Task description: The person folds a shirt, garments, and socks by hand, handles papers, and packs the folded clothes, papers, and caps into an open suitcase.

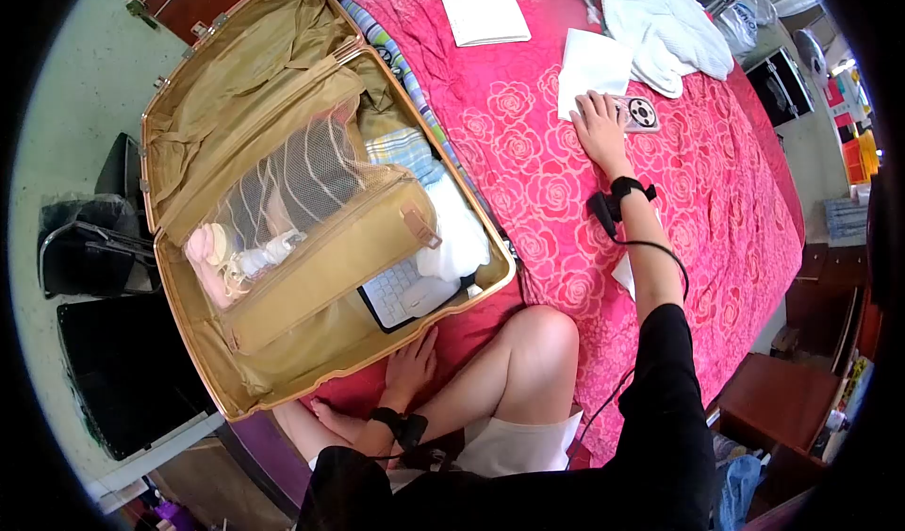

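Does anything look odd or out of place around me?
I see nothing spilled. In the open suitcase, the mesh panel sits askew, and a keyboard shows past its edge, as if loosely packed. On the bed, a white towel lies bunched, not folded. The phone by your right hand looks fine.

A home bedroom, from its broad, rose-patterned pink bedspread (528,201) and the wooden furniture (778,401) alongside.

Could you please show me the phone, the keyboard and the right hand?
Phone (642,114), head view: on its camera ring.
Keyboard (387,291), head view: on its keys.
Right hand (602,137), head view: on its back.
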The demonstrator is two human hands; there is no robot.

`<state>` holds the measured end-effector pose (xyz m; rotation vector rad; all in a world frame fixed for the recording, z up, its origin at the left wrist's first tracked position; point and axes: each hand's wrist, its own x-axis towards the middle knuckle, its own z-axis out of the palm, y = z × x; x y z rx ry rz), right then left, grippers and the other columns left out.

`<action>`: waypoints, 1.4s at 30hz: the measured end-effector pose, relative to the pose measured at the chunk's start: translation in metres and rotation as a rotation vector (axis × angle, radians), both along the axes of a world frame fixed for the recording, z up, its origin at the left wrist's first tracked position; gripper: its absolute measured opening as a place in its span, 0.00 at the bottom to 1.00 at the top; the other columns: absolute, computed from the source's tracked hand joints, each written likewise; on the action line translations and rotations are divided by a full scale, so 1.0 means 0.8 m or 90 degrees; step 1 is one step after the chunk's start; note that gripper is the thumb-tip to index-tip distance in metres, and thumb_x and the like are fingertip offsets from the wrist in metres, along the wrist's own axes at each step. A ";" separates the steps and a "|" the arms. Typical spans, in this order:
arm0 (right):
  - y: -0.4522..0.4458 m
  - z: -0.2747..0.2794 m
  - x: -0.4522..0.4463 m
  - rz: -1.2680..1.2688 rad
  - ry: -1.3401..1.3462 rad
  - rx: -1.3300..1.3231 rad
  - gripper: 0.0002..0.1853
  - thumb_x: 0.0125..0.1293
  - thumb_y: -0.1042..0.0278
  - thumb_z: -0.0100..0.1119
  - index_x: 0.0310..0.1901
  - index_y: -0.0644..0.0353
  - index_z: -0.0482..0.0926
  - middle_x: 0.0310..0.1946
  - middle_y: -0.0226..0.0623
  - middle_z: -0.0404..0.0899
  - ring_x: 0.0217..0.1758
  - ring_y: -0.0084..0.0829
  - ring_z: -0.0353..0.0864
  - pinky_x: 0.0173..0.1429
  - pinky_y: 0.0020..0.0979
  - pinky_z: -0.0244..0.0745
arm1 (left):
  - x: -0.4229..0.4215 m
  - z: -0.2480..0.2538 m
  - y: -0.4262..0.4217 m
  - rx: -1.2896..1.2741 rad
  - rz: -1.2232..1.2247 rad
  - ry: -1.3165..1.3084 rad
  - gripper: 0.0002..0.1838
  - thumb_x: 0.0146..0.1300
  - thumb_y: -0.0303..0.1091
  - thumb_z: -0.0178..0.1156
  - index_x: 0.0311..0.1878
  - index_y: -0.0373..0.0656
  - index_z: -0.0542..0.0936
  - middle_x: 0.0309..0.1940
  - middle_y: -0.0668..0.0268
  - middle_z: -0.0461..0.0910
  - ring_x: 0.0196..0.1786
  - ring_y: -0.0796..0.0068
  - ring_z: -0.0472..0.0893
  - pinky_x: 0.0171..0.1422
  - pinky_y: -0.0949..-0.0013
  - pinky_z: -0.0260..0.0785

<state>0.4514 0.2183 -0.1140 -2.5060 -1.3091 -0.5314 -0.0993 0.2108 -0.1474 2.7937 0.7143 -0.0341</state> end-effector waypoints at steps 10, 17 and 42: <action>-0.118 0.052 -0.026 -0.055 -0.129 -0.064 0.09 0.59 0.62 0.58 0.30 0.59 0.77 0.33 0.40 0.79 0.42 0.40 0.76 0.56 0.42 0.66 | 0.002 0.004 0.001 -0.020 0.022 -0.061 0.27 0.60 0.39 0.55 0.65 0.53 0.71 0.59 0.64 0.72 0.56 0.61 0.75 0.58 0.56 0.68; -0.061 0.076 -0.051 0.013 -0.040 -0.056 0.27 0.54 0.62 0.61 0.57 0.59 0.70 0.56 0.44 0.70 0.61 0.43 0.67 0.62 0.46 0.61 | 0.002 0.000 0.000 -0.012 0.012 -0.067 0.27 0.60 0.39 0.55 0.65 0.53 0.70 0.58 0.62 0.73 0.55 0.58 0.75 0.57 0.55 0.68; 0.327 -0.007 -0.027 -0.003 0.018 -0.068 0.38 0.55 0.54 0.63 0.67 0.54 0.61 0.61 0.54 0.66 0.64 0.51 0.65 0.59 0.51 0.68 | -0.008 0.001 -0.005 -0.208 0.066 -0.113 0.23 0.60 0.38 0.53 0.61 0.54 0.72 0.45 0.58 0.78 0.45 0.55 0.77 0.49 0.54 0.72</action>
